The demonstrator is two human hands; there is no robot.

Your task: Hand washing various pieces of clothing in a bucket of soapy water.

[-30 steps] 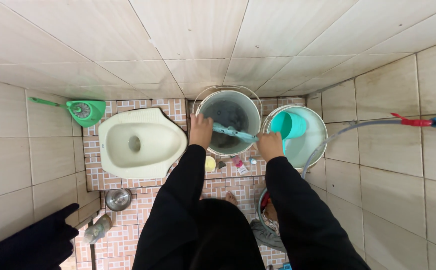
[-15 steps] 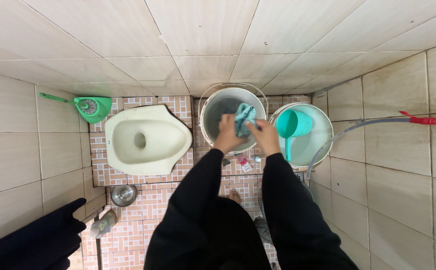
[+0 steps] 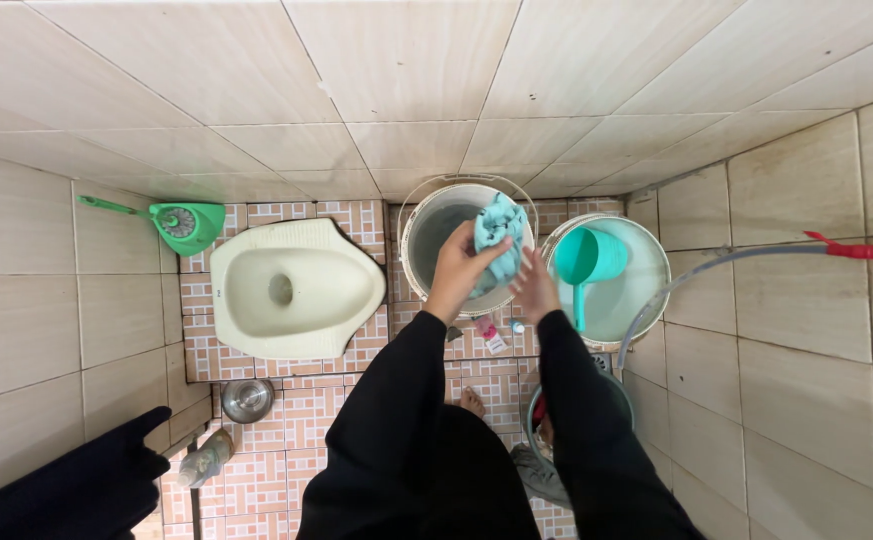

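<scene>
Over the grey bucket (image 3: 427, 250) at the far edge of the tiled floor (image 3: 297, 410): one wet turquoise cloth (image 3: 498, 240), bunched, held above the bucket's mouth, likely so that drips fell inside. Left hand (image 3: 460, 268): closed around the cloth's lower part, bearing its weight. Right hand (image 3: 534, 283): fingers loosely curled against the cloth's right side, touching it; whether it gripped could not be told. Just right of the grey bucket: one white bucket (image 3: 647, 275) holding water, with a teal dipper (image 3: 587, 260) resting in it, handle towards the person. One grey hose (image 3: 717, 262) leading over the white bucket's rim, apparently to fill it. Left of the buckets: one cream squat toilet (image 3: 292, 290); beyond it, in the far left corner, a green brush (image 3: 182, 222). Near the left edge: a small steel bowl (image 3: 248, 399).
</scene>
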